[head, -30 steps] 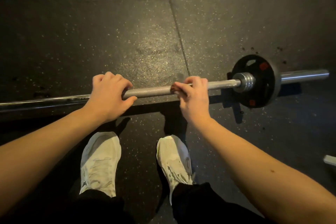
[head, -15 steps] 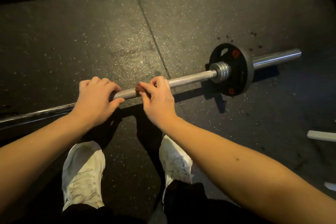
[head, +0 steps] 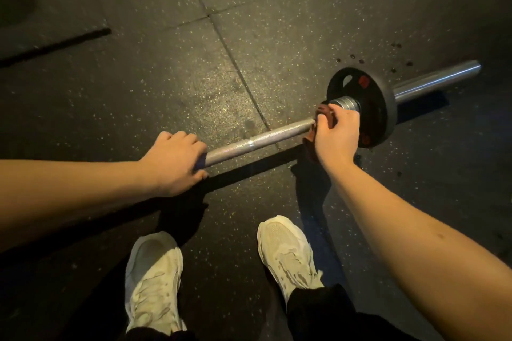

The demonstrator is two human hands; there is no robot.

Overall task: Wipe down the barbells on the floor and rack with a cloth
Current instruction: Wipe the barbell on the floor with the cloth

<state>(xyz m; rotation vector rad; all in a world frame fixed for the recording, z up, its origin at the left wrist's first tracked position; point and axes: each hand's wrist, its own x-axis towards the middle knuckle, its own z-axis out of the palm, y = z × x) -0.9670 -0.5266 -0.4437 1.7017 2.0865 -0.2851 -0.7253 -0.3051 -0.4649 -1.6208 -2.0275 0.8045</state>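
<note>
Right hand and its reddish cloth slid along the barbell, from just beside the left hand out to the collar against the weight plate, hands now well apart, long stretch of knurled shaft bared between them

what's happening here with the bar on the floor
A person stands over a barbell lying on the rubber floor and wipes it. The right hand grips a reddish cloth wrapped round it, right up against the collar beside the black plate. The left hand holds the bare metal farther in. No hand is on the sleeve beyond the plate.
</note>
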